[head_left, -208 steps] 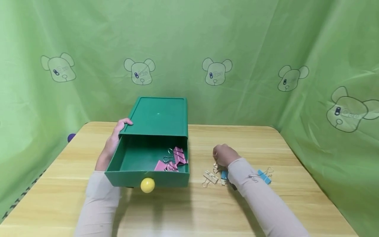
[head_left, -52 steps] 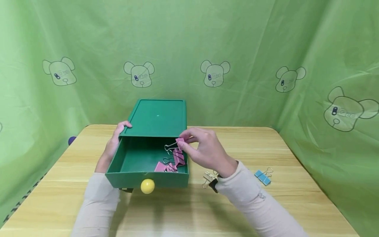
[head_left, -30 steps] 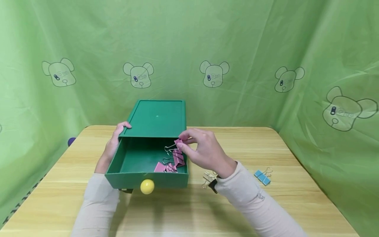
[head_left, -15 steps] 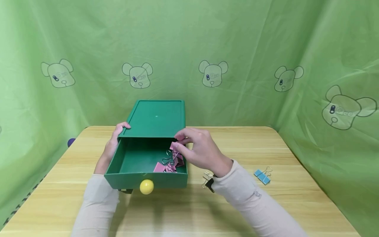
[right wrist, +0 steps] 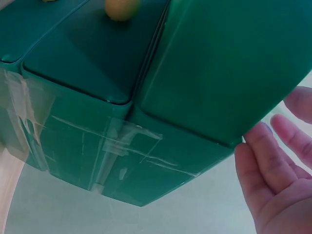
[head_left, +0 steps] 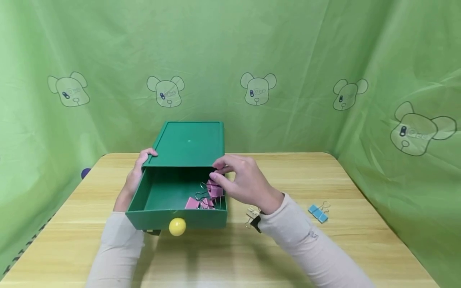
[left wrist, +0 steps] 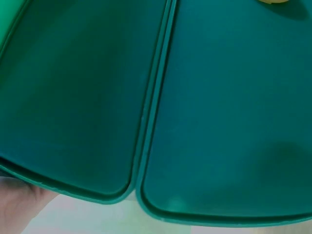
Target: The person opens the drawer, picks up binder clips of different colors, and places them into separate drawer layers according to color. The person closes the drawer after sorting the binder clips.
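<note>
A green drawer cabinet [head_left: 191, 144] stands on the table, its top drawer [head_left: 153, 219] pulled out, with a yellow knob [head_left: 177, 227] in front. My left hand [head_left: 135, 176] holds the cabinet's left side, fingers bent over the top edge. Above the drawer's right wall is my right hand [head_left: 246, 180], thumb and forefinger apart with nothing pinched between them. Just below those fingertips, pink binder clips [head_left: 215, 191] lie in a heap, and another pink binder clip [head_left: 192, 203] is near the drawer front. In the right wrist view the right hand's fingers [right wrist: 265, 161] are spread beside the drawer.
A blue binder clip [head_left: 318, 213] lies on the wooden table [head_left: 288, 264] at the right. Beside my right sleeve are a cream binder clip [head_left: 252, 213] and a black binder clip [head_left: 256, 224], partly hidden. Clear tape [right wrist: 141, 146] runs along the cabinet's stacked units.
My right hand carried a pink binder clip to the drawer, lowered it onto the other pink clips and let go. The left hand stayed on the cabinet.
</note>
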{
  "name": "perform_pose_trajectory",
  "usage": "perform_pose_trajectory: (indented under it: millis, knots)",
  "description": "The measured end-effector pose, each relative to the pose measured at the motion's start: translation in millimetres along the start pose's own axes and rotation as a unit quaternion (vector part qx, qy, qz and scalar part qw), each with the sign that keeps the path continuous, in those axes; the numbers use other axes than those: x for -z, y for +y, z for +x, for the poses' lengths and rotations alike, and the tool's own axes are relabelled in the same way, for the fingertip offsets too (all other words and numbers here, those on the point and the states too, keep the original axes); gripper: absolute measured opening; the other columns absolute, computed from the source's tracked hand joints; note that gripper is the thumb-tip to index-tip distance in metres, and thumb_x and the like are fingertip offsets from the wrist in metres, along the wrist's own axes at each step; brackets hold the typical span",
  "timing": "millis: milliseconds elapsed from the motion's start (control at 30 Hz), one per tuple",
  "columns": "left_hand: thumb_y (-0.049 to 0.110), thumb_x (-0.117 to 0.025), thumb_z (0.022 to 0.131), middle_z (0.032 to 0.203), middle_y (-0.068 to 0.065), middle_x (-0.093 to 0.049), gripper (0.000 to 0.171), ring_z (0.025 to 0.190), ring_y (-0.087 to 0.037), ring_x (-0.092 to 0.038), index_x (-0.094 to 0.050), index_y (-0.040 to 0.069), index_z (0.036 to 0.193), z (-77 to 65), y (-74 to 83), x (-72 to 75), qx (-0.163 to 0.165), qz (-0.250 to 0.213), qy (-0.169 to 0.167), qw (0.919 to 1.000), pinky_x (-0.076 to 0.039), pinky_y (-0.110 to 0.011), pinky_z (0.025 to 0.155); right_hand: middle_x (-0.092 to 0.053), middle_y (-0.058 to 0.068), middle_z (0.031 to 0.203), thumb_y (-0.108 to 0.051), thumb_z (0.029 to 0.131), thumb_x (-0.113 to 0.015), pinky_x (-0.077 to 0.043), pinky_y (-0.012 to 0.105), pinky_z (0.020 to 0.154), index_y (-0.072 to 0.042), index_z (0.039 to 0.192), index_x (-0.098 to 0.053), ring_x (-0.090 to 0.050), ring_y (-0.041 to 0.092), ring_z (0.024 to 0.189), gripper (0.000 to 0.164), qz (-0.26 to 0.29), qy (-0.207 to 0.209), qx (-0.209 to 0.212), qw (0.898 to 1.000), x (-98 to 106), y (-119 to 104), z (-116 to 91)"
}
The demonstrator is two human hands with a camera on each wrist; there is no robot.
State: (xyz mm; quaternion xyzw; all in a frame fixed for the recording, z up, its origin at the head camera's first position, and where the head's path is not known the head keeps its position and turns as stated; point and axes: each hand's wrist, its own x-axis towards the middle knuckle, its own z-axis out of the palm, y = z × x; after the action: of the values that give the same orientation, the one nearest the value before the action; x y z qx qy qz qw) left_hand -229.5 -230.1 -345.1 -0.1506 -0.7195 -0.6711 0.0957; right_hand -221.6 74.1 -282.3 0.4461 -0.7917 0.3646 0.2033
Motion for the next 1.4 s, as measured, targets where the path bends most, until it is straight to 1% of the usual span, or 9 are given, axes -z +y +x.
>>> perform_pose_trajectory:
  millis: [167, 367, 600, 733, 900, 1033, 1133, 1267, 1400]
  knots:
    - [0.044, -0.018, 0.105, 0.132, -0.004, -0.024, 0.025, 0.116, -0.028, -0.027, -0.041, 0.039, 0.113, -1.9, 2.3, -2.0, 0.017, 0.003, -0.008, 0.9998, -0.036, -0.042, 0.084, -0.069, 0.006, 0.095, -0.013, 0.085, -0.074, -0.053, 0.031, 0.078, -0.003, 0.097, -0.068, -0.065, 0.016, 0.085, 0.017, -0.014, 0.018, 0.001, 1.0, 1.0, 3.4, -5.6]
    - [0.044, -0.018, 0.105, 0.133, -0.004, -0.023, 0.026, 0.115, -0.027, -0.028, -0.042, 0.041, 0.114, -1.2, 3.2, -0.9, 0.023, -0.001, -0.007, 0.9997, -0.039, -0.039, 0.082, -0.059, 0.016, 0.124, -0.024, 0.085, -0.074, -0.049, 0.041, 0.087, 0.001, 0.115, -0.062, -0.056, 0.025, 0.113, 0.041, 0.008, 0.03, -0.005, 0.999, 4.5, 13.8, -14.0]
    - [0.043, -0.018, 0.105, 0.133, -0.003, -0.024, 0.028, 0.112, -0.024, -0.03, -0.045, 0.041, 0.114, -0.3, 4.1, 0.2, 0.022, 0.001, 0.005, 0.9997, -0.038, -0.037, 0.081, -0.037, 0.016, 0.15, -0.068, 0.09, -0.045, -0.027, 0.057, 0.108, 0.0, 0.14, -0.043, -0.03, 0.03, 0.14, 0.084, 0.048, -0.049, 0.007, 0.998, 0.9, 26.9, -22.5]
    - [0.044, -0.019, 0.105, 0.131, -0.001, -0.026, 0.028, 0.111, -0.023, -0.032, -0.045, 0.041, 0.113, -0.5, 4.3, 0.0, 0.022, -0.004, 0.007, 0.9997, -0.039, -0.035, 0.08, -0.031, 0.014, 0.154, -0.074, 0.089, -0.039, -0.022, 0.06, 0.109, -0.002, 0.145, -0.036, -0.022, 0.03, 0.144, 0.092, 0.065, -0.09, 0.004, 0.994, -6.2, 31.0, -28.2]
    - [0.045, -0.019, 0.105, 0.133, -0.002, -0.025, 0.028, 0.115, -0.023, -0.029, -0.045, 0.04, 0.114, 0.5, 3.1, -1.7, 0.023, -0.004, 0.004, 0.9997, -0.035, -0.038, 0.085, -0.022, 0.01, 0.158, -0.084, 0.081, -0.035, -0.02, 0.068, 0.105, -0.005, 0.15, -0.028, -0.019, 0.026, 0.144, 0.105, 0.079, -0.104, -0.013, 0.991, -8.2, 32.4, -34.6]
    - [0.047, -0.017, 0.105, 0.143, -0.008, -0.02, 0.034, 0.121, -0.029, -0.026, -0.042, 0.037, 0.125, -0.5, 5.0, -0.9, 0.05, 0.015, 0.01, 0.9986, -0.032, -0.046, 0.089, -0.019, 0.009, 0.159, -0.086, 0.079, -0.034, -0.019, 0.069, 0.104, -0.007, 0.151, -0.025, -0.018, 0.026, 0.145, 0.107, 0.082, -0.112, -0.021, 0.99, -8.1, 32.9, -35.5]
    - [0.048, -0.018, 0.105, 0.153, -0.009, -0.017, 0.043, 0.132, -0.033, -0.021, -0.039, 0.027, 0.137, -2.1, 8.4, 1.0, 0.064, 0.052, 0.019, 0.9964, -0.026, -0.054, 0.099, -0.016, 0.009, 0.16, -0.086, 0.079, -0.034, -0.019, 0.069, 0.104, -0.007, 0.151, -0.023, -0.016, 0.027, 0.145, 0.108, 0.094, -0.12, -0.019, 0.988, -5.9, 34.0, -35.8]
    - [0.042, -0.025, 0.106, 0.16, -0.007, -0.013, 0.052, 0.145, -0.033, -0.009, -0.034, 0.006, 0.142, -11.5, 12.2, 7.3, 0.016, 0.078, 0.019, 0.9966, -0.012, -0.065, 0.109, -0.011, 0.01, 0.16, -0.088, 0.076, -0.037, -0.02, 0.069, 0.104, -0.007, 0.153, -0.018, -0.012, 0.028, 0.146, 0.113, 0.125, -0.138, -0.017, 0.982, -3.9, 35.5, -36.4]
    - [0.051, -0.038, 0.101, 0.161, -0.011, -0.011, 0.069, 0.144, -0.041, -0.007, -0.032, -0.004, 0.142, -30.1, 12.9, 16.3, -0.083, 0.054, -0.021, 0.9948, -0.009, -0.077, 0.098, -0.006, 0.01, 0.161, -0.089, 0.072, -0.04, -0.02, 0.068, 0.104, -0.007, 0.154, -0.014, -0.007, 0.027, 0.147, 0.118, 0.151, -0.15, -0.009, 0.977, -5.2, 37.9, -36.4]
